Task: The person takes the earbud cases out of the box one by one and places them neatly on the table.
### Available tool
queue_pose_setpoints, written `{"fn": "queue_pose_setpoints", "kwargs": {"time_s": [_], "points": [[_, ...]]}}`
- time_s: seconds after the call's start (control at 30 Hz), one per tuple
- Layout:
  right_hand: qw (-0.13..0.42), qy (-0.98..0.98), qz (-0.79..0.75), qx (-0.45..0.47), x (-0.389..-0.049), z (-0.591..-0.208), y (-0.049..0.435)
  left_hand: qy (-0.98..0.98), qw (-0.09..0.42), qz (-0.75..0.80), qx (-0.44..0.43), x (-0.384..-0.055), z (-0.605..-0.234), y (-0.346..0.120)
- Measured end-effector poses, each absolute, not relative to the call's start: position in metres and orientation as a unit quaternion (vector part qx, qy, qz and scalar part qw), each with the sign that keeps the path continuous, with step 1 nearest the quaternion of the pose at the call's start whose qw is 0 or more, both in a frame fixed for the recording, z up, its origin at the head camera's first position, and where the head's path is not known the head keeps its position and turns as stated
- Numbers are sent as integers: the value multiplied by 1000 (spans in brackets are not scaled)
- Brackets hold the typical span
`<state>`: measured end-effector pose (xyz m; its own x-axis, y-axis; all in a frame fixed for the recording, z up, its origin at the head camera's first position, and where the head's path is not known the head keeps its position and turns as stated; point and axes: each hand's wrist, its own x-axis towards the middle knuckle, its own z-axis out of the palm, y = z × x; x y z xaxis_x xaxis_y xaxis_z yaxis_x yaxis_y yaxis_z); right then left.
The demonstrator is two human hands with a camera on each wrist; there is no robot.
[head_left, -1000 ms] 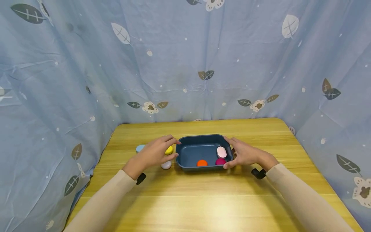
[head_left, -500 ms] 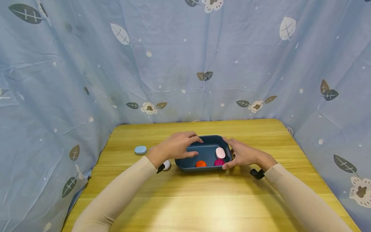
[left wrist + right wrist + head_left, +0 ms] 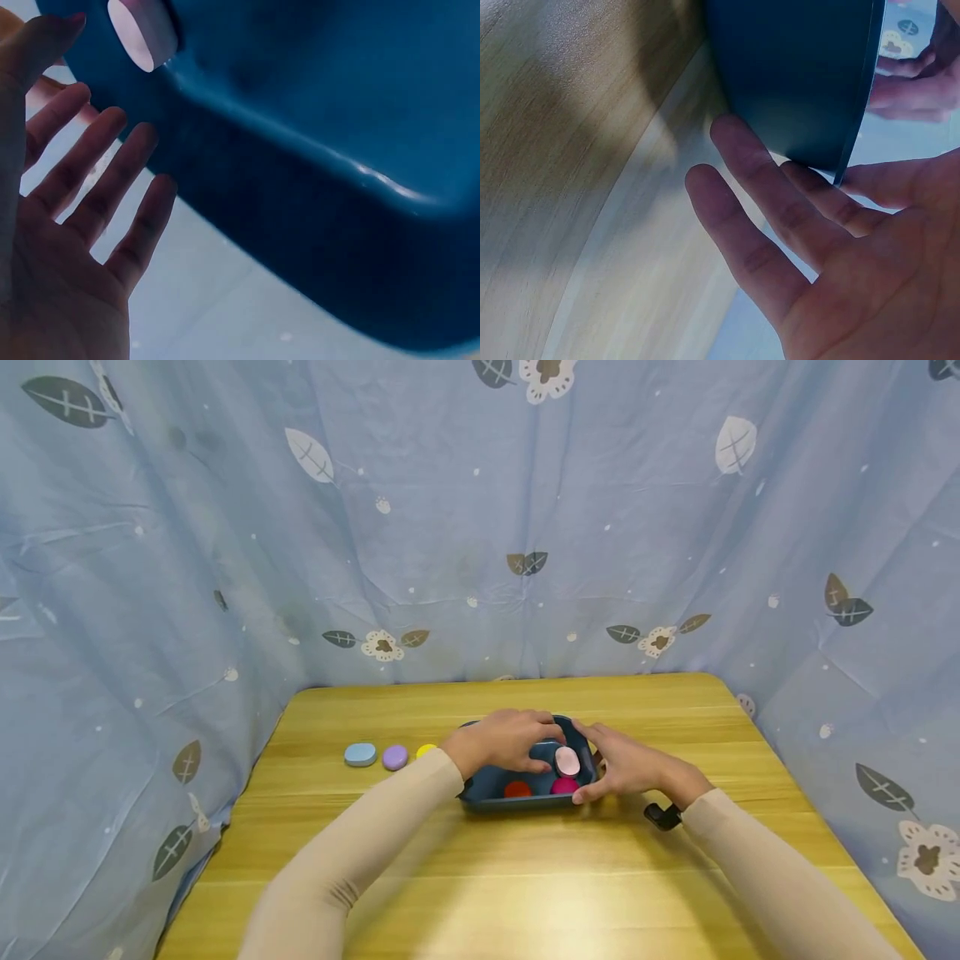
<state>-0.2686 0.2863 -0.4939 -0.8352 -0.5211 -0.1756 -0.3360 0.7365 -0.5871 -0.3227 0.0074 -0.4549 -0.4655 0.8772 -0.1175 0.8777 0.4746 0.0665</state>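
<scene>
A dark blue tub (image 3: 525, 806) with rounded corners stands on the table. Inside it are a pale pink oval piece (image 3: 567, 762) and, along the front wall, an orange piece (image 3: 517, 789) and a magenta piece (image 3: 564, 786). My left hand (image 3: 510, 740) is over the tub, fingers apart and loosely bent, just left of the pink piece. In the left wrist view that hand (image 3: 82, 225) holds nothing, and the pink piece (image 3: 141, 34) lies beyond its fingers. My right hand (image 3: 630, 764) grips the tub's right end, thumb at the front corner and forefinger at the back.
Left of the tub, a light blue oval piece (image 3: 361, 754), a purple round piece (image 3: 395, 757) and a partly covered yellow piece (image 3: 425, 749) lie in a row on the wooden table (image 3: 480, 885). A blue patterned curtain (image 3: 435, 527) hangs behind and at both sides.
My left hand has moved right, from the tub's left edge to over its inside near the pink piece. The right hand stays at the right end. The left sleeve now hides the white piece.
</scene>
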Motion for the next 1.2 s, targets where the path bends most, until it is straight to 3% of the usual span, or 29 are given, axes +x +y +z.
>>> {"fn": "queue_pose_setpoints", "kwargs": {"time_s": [0.7, 1.0, 1.2], "points": [[154, 917, -270, -249, -269, -495, 287, 831, 170, 46, 528, -346, -482, 38], [150, 917, -267, -254, -270, -495, 285, 829, 165, 85, 528, -356, -497, 35], [154, 914, -280, -249, -268, -494, 285, 835, 164, 84, 518, -349, -483, 33]]}}
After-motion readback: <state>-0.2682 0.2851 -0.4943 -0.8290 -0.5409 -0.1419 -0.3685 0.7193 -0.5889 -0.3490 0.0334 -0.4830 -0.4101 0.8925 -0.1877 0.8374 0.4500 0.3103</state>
